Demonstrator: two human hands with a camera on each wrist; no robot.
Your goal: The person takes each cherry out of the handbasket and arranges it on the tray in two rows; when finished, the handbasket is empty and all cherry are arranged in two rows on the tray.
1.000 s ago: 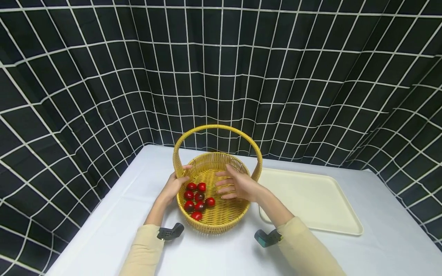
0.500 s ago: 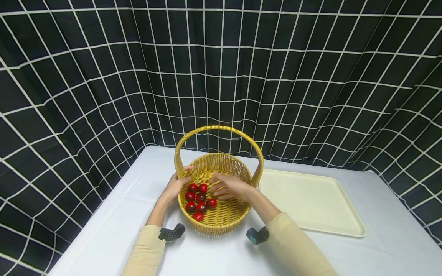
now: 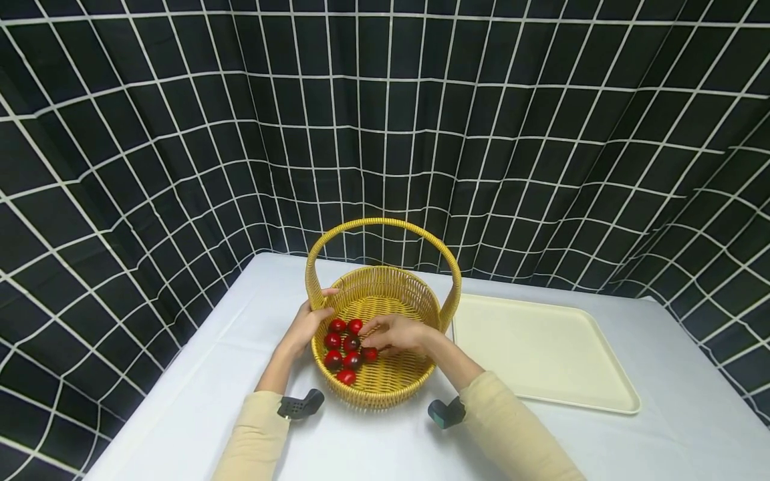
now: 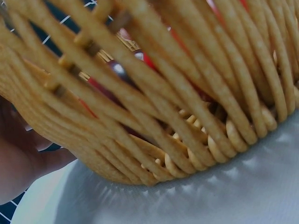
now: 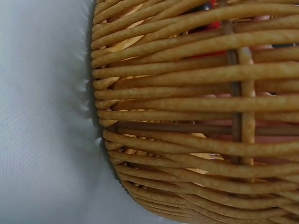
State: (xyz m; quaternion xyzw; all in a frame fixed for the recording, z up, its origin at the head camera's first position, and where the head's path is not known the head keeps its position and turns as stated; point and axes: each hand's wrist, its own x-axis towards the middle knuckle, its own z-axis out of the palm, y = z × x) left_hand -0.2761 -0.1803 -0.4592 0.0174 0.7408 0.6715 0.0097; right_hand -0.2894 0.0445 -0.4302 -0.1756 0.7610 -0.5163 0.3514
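Observation:
A yellow wicker basket [image 3: 388, 394] with a tall arched handle stands on the table in the head view. My left hand [image 3: 303, 327] grips its left side at the foot of the handle, thumb over the rim. In the left wrist view, part of this hand [image 4: 23, 158] shows beside the woven wall [image 4: 154, 107]. Several glossy red plums [image 3: 333, 359] lie together in the left half of the basket. Inside it, my right hand [image 3: 400, 334] hovers with thumb and fingers loosely bent and apart, fingertips right at the rightmost plum [image 3: 369, 355] and a darker plum [image 3: 351, 343].
A cream rectangular tray [image 3: 541, 347] lies right of the basket on the white tablecloth [image 3: 361, 447]. Behind the table hangs a dark curtain [image 3: 409, 133] with a white grid. The right wrist view is filled mostly by the basket's outer wall [image 5: 196, 112].
My right hand has moved left and down inside the basket, from its right side to the plums, its fingers bending more. The left hand keeps its hold on the basket.

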